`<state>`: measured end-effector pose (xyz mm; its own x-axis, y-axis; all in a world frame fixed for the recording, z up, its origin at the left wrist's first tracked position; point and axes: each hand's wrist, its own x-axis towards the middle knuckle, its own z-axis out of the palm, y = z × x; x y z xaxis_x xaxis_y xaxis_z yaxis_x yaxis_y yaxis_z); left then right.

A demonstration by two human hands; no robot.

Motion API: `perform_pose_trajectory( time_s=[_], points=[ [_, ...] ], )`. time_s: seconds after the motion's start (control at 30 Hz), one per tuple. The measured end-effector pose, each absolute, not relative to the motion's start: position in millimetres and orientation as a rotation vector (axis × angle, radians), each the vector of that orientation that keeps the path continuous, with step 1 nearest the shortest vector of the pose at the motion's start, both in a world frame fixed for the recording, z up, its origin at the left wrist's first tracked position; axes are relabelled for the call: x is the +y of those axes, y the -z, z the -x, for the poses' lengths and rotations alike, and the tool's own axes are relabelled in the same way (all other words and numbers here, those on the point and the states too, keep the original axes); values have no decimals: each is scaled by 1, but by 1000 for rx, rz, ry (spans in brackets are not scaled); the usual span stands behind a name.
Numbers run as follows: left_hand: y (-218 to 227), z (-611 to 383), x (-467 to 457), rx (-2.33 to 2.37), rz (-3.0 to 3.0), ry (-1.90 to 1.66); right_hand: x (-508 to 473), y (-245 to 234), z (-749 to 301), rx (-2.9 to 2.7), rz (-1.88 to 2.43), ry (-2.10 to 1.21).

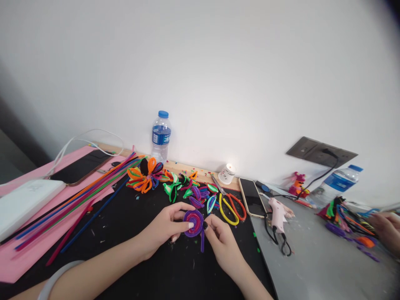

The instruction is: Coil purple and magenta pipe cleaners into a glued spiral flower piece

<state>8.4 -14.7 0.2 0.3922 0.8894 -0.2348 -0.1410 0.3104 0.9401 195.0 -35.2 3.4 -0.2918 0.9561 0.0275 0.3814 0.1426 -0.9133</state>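
Note:
Between my two hands is a flat coil of fuzzy pipe cleaner (195, 217), purple on the outside with red and magenta rings within. My left hand (170, 225) pinches the coil from its left side, thumb on its face. On the right edge, my right hand (217, 237) has its thumb and finger closed on the purple pipe cleaner, whose loose end (202, 243) hangs down. Just beyond the coil lie purple pipe-cleaner loops (196, 198) and green leaf shapes (173, 189). An orange pipe-cleaner flower (146, 177) sits farther left.
Scissors with yellow and red handles (231, 208), a paper cup (227, 174) and a phone (252, 198) lie right of centre. A pink glue gun (277, 214) rests on grey. Long pipe cleaners (84, 198) cross pink paper. A bottle (161, 137) stands behind. Another person's hand (387, 229) shows far right.

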Motion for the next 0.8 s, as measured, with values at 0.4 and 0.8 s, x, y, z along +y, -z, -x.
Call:
perform_pose_trajectory(
  time_s=[0.4,0.8],
  points=[
    [3,-7,-16,896,-1154,-775,-35,-9,-193,-1749,1279,-1154],
    [2,-6,-13,822,-1194,-699,-35,-15,-193,-1812,1255,-1205]
  ],
)
